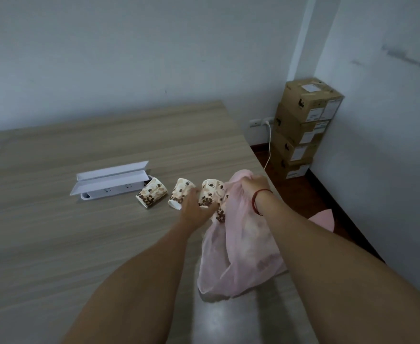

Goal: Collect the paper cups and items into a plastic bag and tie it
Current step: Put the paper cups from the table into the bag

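A thin pink plastic bag [238, 247] hangs over the wooden table [79, 234], its upper edge pinched in my right hand [253, 186], which wears a red wrist string. My left hand [195, 206] grips a paper cup with a coffee-bean print [211, 192] right at the bag's mouth; another printed cup shows just inside the opening. Two more such cups lie on their sides to the left, one [180, 192] touching my left hand, the other [151, 192] beside a white box.
A white power strip box [109, 186] with raised flaps lies mid-table. The table's right edge runs close to the bag. Stacked cardboard boxes [303, 130] stand in the corner by a wall socket with a white cable. A pink item [324, 218] lies on the floor.
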Motion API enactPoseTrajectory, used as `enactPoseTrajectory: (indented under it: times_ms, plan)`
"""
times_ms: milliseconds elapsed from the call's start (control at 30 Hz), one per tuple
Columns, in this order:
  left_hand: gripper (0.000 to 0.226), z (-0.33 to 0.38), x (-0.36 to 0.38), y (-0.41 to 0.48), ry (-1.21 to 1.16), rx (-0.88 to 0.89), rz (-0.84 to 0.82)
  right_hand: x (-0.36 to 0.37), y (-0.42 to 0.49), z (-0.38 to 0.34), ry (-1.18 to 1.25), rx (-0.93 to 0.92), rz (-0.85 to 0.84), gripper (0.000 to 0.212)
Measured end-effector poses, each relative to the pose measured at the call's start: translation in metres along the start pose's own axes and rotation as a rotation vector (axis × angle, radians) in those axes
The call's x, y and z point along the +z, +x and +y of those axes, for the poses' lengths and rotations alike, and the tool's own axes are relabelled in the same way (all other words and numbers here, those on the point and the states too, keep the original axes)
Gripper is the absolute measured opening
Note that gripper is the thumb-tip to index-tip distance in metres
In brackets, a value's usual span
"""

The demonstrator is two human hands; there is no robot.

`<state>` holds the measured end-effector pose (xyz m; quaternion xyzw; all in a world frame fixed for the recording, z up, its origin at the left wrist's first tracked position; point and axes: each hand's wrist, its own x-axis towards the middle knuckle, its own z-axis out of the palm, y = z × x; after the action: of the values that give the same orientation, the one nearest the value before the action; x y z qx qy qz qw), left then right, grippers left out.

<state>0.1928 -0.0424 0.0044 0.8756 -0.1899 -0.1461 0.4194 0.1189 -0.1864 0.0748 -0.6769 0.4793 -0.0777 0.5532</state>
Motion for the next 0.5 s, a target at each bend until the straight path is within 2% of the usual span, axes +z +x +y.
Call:
enactPoseTrajectory:
  times_ms: [133, 233, 300, 367, 433, 500]
  plan:
    - [0.048, 0.029, 0.004, -0.010, -0.207, -0.208, -0.313, -0.020, -0.005, -0.013, 0.065, -0.004, 0.061, 0.036]
    - [0.038, 0.044, 0.012, -0.015, -0.309, -0.285, -0.358, -0.031, -0.008, -0.018, 0.095, 0.119, 0.158, 0.035]
    - [0.028, 0.053, 0.017, -0.017, -0.381, -0.305, -0.400, -0.036, -0.012, -0.018, 0.122, 0.070, 0.116, 0.036]
    - [0.007, 0.063, 0.018, -0.019, -0.436, -0.322, -0.523, -0.039, -0.014, -0.016, 0.170, 0.056, 0.118, 0.036]
    - [0.011, 0.073, 0.017, -0.023, -0.474, -0.365, -0.679, -0.040, -0.015, -0.011, 0.189, 0.101, 0.178, 0.034]
    - [0.017, 0.079, 0.016, -0.027, -0.457, -0.391, -0.830, -0.039, -0.014, -0.011, 0.212, 0.098, 0.163, 0.035]
